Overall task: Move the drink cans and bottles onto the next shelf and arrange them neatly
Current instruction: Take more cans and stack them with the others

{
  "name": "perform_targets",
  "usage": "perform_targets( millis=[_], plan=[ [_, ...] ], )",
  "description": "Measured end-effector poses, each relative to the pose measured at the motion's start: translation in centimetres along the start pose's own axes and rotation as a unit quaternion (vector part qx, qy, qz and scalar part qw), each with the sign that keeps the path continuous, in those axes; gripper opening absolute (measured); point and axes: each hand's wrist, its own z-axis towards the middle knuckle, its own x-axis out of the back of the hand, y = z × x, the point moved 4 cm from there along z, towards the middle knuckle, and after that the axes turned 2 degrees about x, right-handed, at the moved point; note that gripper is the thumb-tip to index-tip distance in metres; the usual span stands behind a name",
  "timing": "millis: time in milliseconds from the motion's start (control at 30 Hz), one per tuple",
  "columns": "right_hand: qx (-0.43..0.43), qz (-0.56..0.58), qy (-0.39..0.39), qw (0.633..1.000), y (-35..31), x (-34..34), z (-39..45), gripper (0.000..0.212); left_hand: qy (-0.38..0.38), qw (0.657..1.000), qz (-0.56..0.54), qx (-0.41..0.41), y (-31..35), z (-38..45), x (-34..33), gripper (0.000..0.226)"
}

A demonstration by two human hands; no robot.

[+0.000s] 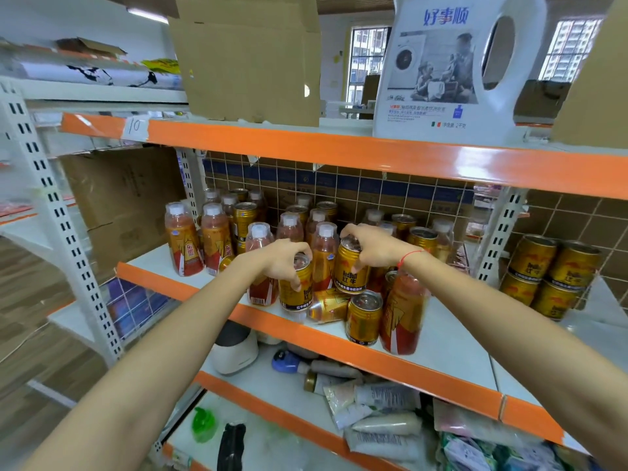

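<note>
- While both hands are loaded, we go left to right: the left hand (283, 260) grips a gold Red Bull can (296, 287) from above, fingers curled round its rim, at the front of the middle shelf (441, 348).
- We note a toppled can (328, 305) lying just beside it; we advise lifting straight up to avoid knocking it.
- Our right hand (372, 246) holds a second Red Bull can (351, 266) likewise by the top.
- We judge the stacked cans (550, 277) on the next shelf rightward to be the destination; set down upright, labels forward.

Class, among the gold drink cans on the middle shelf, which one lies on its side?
The gold can at the shelf's front edge, below and between the two gripped cans; every other visible can stands upright.
</note>
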Motion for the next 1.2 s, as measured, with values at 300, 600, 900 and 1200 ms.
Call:
perform_targets(
  millis=[300,600,900,1200],
  plan=[
    [0.034,0.011,-0.003,0.999,-2.6,-0.6,-4.0,0.075,-0.02,1.0,0.004,-0.019,0.2,-4.2,-1.2,0.064],
    [-0.004,0.017,-0.014,1.0,-3.8,-1.7,-9.6,0.077,-0.023,0.995,0.033,-0.088,2.7,-7.7,-2.7,0.065],
    [-0.086,0.03,0.02,0.996,1.5,-0.4,-17.8,0.075,-0.063,0.981,0.065,-0.172,11.4,-7.5,-4.7,0.068],
    [-0.157,0.042,0.032,0.986,13.6,1.5,-25.5,0.073,-0.075,0.968,0.054,-0.232,24.1,-3.3,-7.9,0.067]
  ],
)
